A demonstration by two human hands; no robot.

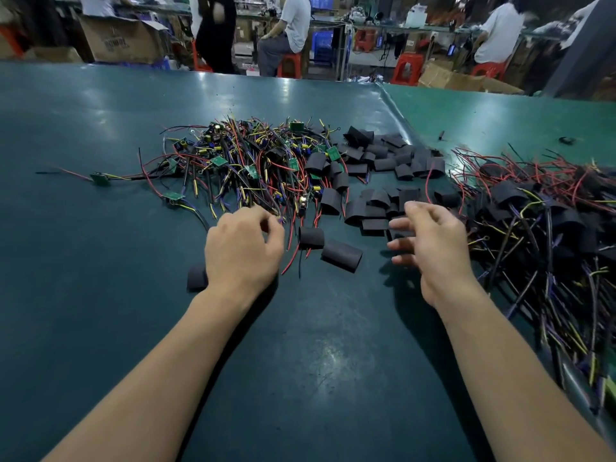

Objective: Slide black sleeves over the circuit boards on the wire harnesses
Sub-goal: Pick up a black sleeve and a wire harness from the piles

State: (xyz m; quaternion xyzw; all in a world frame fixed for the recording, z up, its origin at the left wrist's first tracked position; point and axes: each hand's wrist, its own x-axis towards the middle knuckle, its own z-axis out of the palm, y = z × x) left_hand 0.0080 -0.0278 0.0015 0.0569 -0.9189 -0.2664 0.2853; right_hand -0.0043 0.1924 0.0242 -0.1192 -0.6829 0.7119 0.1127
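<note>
A dark green matte counter (100,295) carries 3 groups of parts. At the centre-left lies a tangled heap of wire harnesses (246,165) with red, yellow, blue and black leads and small green circuit boards (218,161) still bare. Just right of it is a scatter of short black flattened tube sleeves (376,161), several touching or overlapping. At the far right sits a second pile of harnesses already covered in black sleeves (540,221), reaching toward the counter's near edge.

The left hand (243,248) is at the near edge of the bare harness heap, its fingers (270,228) curled inward, seemingly pinching thin wires, though the exact contact is hidden. The right hand (433,241) hovers over the near sleeves with its fingers (400,225) spread and loosely bent, holding nothing.

Between the hands lie 2 loose black sleeves (341,255) and a red wire (293,251). Another sleeve (197,276) lies beside the left wrist.

Beyond the counter, seated people, red plastic stools (406,66) and cardboard boxes (123,38) fill the workshop.
</note>
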